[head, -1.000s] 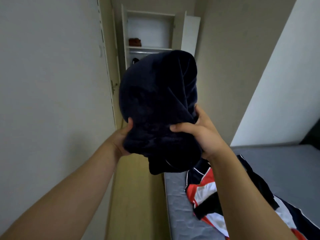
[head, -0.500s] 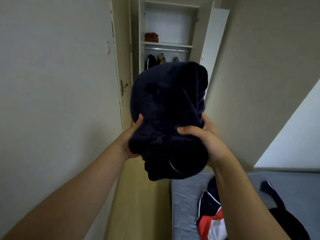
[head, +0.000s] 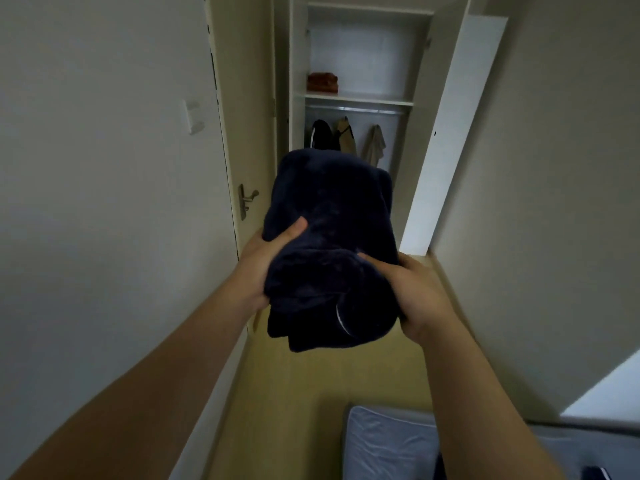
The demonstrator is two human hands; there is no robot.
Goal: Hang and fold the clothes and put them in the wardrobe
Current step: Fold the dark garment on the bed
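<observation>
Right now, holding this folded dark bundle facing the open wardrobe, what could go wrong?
The dark bundle, gripped only at its near end by the left hand and right hand, may flop open. It hides the floor ahead, and the open wardrobe door juts into the narrow passage.

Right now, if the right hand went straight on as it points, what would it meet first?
Beyond the navy bundle it grips, the right hand has free passage; probably the hanging clothes in the open wardrobe come first, depth unclear.
</observation>
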